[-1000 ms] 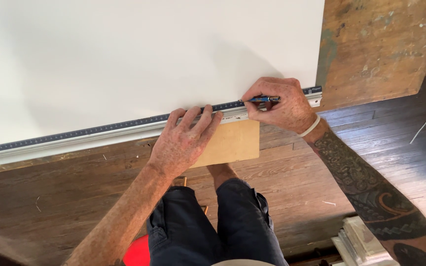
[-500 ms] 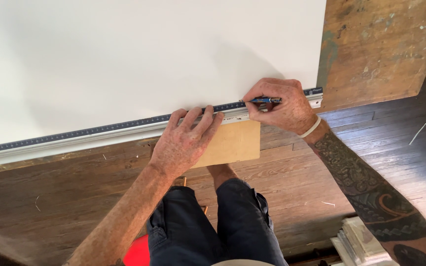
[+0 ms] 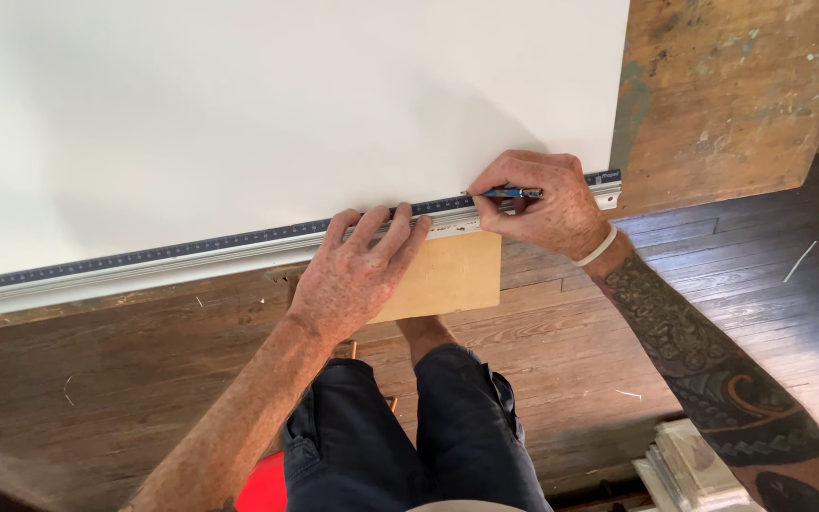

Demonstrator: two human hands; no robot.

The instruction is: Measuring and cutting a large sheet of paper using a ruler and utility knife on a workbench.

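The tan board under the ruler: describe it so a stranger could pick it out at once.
Start at the big white sheet and follow its lower edge, where a long metal ruler lies. Just below the ruler, the left hand rests partly on a small tan board. It is the only pale, smooth rectangle against the dark, worn wood.
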